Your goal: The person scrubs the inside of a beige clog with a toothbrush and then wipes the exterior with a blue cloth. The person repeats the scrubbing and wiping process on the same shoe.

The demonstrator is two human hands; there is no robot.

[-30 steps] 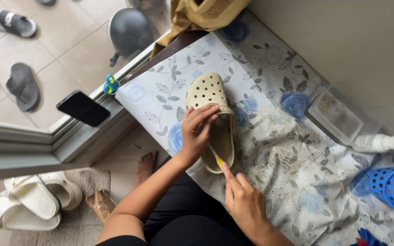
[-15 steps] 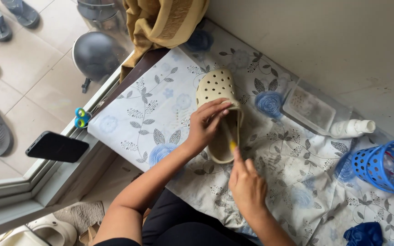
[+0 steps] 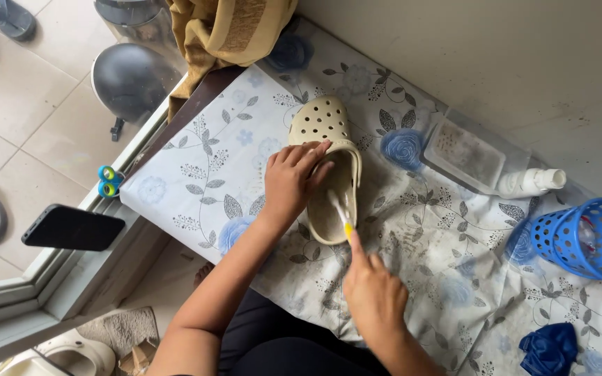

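A toothbrush (image 3: 341, 212) with a yellow and white handle is pinched in the right hand (image 3: 373, 296), fingers curled and pressed together, index finger laid along the handle; its head is set inside the heel opening of a beige clog (image 3: 329, 163). The clog is pinned flat by the left hand (image 3: 288, 182), whose fingers, close together, are draped over the left rim with the tips reaching into the opening. The clog lies toe away on a floral sheet (image 3: 203, 174) spread over a low surface.

Bare sheet is seen to the left of the clog as far as the edge, where a black phone (image 3: 72, 228) and a small blue and green object (image 3: 109, 181) rest on the window track. To the right, patterned sheet lies uncovered before a clear lidded box (image 3: 465, 153), contents not discernible, and a white bottle (image 3: 531, 183) lying on its side. Further right, a blue perforated basket (image 3: 587, 238) is tipped over; something red shows inside. A dark blue cloth (image 3: 548, 348) lies near the bottom edge.
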